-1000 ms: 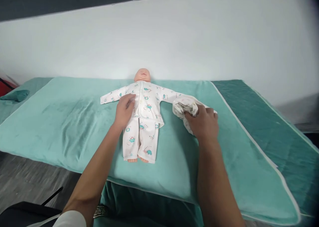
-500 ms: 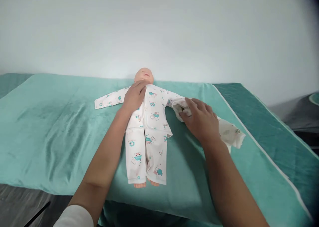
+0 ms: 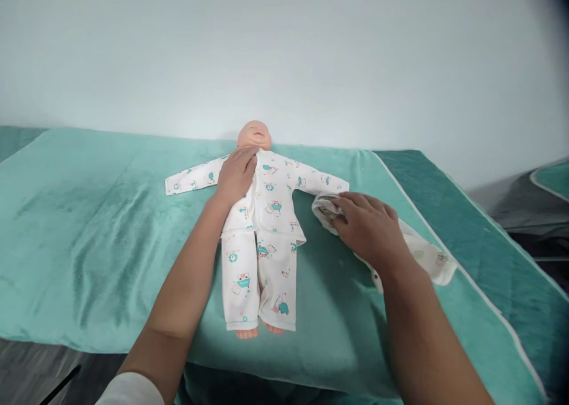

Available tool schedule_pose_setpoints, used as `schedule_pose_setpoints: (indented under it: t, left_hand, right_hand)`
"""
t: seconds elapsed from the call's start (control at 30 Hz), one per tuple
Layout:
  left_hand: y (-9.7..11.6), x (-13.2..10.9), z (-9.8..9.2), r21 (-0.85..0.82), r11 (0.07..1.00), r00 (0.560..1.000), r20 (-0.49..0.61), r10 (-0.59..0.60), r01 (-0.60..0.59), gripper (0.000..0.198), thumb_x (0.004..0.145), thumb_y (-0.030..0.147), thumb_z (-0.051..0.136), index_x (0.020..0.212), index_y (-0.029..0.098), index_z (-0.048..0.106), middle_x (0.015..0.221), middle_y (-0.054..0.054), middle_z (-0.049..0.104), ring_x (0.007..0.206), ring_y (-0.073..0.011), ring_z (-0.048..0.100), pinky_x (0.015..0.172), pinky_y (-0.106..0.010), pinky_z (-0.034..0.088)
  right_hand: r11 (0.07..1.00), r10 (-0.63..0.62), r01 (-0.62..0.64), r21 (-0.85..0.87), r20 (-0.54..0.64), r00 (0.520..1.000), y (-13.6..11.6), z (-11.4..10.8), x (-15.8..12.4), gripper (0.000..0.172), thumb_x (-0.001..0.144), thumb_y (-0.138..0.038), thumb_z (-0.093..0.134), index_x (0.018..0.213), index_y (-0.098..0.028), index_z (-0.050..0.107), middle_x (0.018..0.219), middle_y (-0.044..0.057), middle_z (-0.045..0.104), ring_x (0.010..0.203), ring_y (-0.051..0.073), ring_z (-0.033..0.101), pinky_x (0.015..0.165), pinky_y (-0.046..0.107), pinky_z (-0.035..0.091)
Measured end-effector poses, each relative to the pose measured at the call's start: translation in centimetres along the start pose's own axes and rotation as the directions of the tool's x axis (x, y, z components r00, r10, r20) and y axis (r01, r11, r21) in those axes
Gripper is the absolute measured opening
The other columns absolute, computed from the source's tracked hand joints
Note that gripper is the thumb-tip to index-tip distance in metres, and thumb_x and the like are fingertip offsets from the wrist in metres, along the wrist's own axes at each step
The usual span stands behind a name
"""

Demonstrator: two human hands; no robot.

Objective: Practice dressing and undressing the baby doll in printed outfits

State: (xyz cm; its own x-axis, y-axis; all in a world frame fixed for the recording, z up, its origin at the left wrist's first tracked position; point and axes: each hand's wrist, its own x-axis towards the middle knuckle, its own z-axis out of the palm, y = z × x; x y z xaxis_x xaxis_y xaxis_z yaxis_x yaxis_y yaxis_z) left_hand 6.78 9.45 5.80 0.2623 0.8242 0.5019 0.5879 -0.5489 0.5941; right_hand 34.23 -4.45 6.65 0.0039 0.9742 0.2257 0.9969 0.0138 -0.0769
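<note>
A baby doll [image 3: 278,212] lies on its back in the middle, dressed in a white printed jacket and white printed trousers [image 3: 240,280]. Its arms are spread and its feet show below the trouser legs. My left hand [image 3: 237,171] rests flat on the upper chest, fingers extended below the chin. To the right of the doll, my right hand [image 3: 367,224] grips a second white printed baby garment [image 3: 429,257], bunched at the fingers. This garment's far end lies on the cover, and its exact cut is partly hidden by the hand.
A light green plush cover [image 3: 111,215] spreads over the surface, wrinkled at the left. A darker green strip with a pale border [image 3: 471,215] runs along the right. Behind stands a plain pale wall [image 3: 284,55]. Grey floor [image 3: 35,366] shows at lower left.
My right hand has moved right and toward me with the bunched garment, which has come off the doll's sleeve at the right. My left hand stays on the chest.
</note>
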Motion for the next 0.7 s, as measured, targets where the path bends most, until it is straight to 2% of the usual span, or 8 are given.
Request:
schedule_pose_setpoints:
  t: [0.1, 0.2, 0.27, 0.33, 0.4, 0.5, 0.7]
  left_hand:
    - [0.2, 0.0, -0.1, 0.014, 1.0, 1.0, 0.003, -0.022, 0.022, 0.042, 0.104, 0.034, 0.036, 0.134, 0.02, 0.063, 0.143, -0.009, 0.065, 0.135, -0.0252, 0.055, 0.119, -0.044, 0.039]
    - [0.2, 0.0, -0.1, 0.037, 0.999, 1.0, 0.002, -0.022, 0.022, 0.042, 0.103, 0.03, 0.037, 0.134, 0.02, 0.064, 0.145, -0.009, 0.063, 0.138, -0.0247, 0.053, 0.121, -0.044, 0.038]
    - [0.1, 0.1, 0.0, 0.048, 0.998, 0.999, -0.004, -0.034, 0.034, 0.041, 0.102, 0.027, 0.039, 0.133, 0.019, 0.065, 0.146, -0.01, 0.062, 0.139, -0.0243, 0.052, 0.122, -0.043, 0.038]
    - [0.1, 0.1, 0.0, 0.051, 0.997, 0.999, -0.01, -0.053, 0.053, 0.041, 0.101, 0.025, 0.041, 0.132, 0.018, 0.066, 0.147, -0.011, 0.061, 0.139, -0.0246, 0.052, 0.123, -0.044, 0.038]
    - [0.1, 0.1, 0.0, 0.05, 0.997, 0.998, -0.013, -0.065, 0.066, 0.04, 0.101, 0.024, 0.041, 0.132, 0.019, 0.067, 0.147, -0.011, 0.061, 0.139, -0.0251, 0.052, 0.122, -0.046, 0.039]
    - [0.2, 0.1, 0.1, 0.051, 0.996, 0.997, -0.012, -0.075, 0.075, 0.04, 0.101, 0.025, 0.043, 0.132, 0.021, 0.067, 0.146, -0.01, 0.061, 0.139, -0.0258, 0.053, 0.122, -0.049, 0.039]
    - [0.1, 0.0, 0.1, 0.06, 0.996, 0.998, 0.0, -0.069, 0.069, 0.04, 0.102, 0.026, 0.042, 0.134, 0.023, 0.066, 0.147, -0.009, 0.061, 0.14, -0.0265, 0.052, 0.123, -0.049, 0.038]
  right_hand:
    - [0.961, -0.076, 0.111, 0.252, -0.143, 0.987, -3.3, -0.6, 2.5, 0.037, 0.089, -0.025, 0.052, 0.124, -0.025, 0.065, 0.143, 0.012, 0.06, 0.136, 0.036, 0.05, 0.112, 0.057, 0.038]
    - [0.786, -0.135, 0.225, 0.575, -0.195, 0.971, -7.6, 0.2, 7.2, 0.034, 0.091, -0.023, 0.05, 0.122, -0.025, 0.063, 0.134, 0.01, 0.065, 0.125, 0.029, 0.059, 0.107, 0.049, 0.046]
    - [0.705, -0.131, 0.226, 0.672, -0.191, 0.973, -9.9, 1.5, 10.8, 0.032, 0.088, -0.018, 0.049, 0.116, -0.023, 0.065, 0.126, 0.011, 0.068, 0.12, 0.029, 0.061, 0.108, 0.048, 0.045]
    - [0.67, -0.075, 0.184, 0.719, -0.18, 0.981, -11.3, 3.2, 13.7, 0.029, 0.086, -0.015, 0.049, 0.109, -0.021, 0.065, 0.121, 0.012, 0.07, 0.117, 0.029, 0.061, 0.107, 0.049, 0.045]
    - [0.613, -0.032, 0.157, 0.774, -0.174, 0.984, -11.9, 4.7, 15.6, 0.024, 0.086, -0.016, 0.049, 0.103, -0.021, 0.066, 0.115, 0.011, 0.07, 0.114, 0.028, 0.062, 0.106, 0.047, 0.045]
    - [0.501, -0.007, 0.138, 0.855, -0.155, 0.988, -11.6, 5.9, 16.5, 0.017, 0.086, -0.021, 0.05, 0.096, -0.023, 0.065, 0.11, 0.007, 0.07, 0.112, 0.024, 0.061, 0.104, 0.042, 0.046]
    - [0.399, -0.017, 0.061, 0.915, -0.06, 0.998, -10.6, 6.0, 16.4, 0.006, 0.084, -0.027, 0.057, 0.088, -0.023, 0.059, 0.106, 0.004, 0.068, 0.106, 0.021, 0.061, 0.1, 0.038, 0.045]
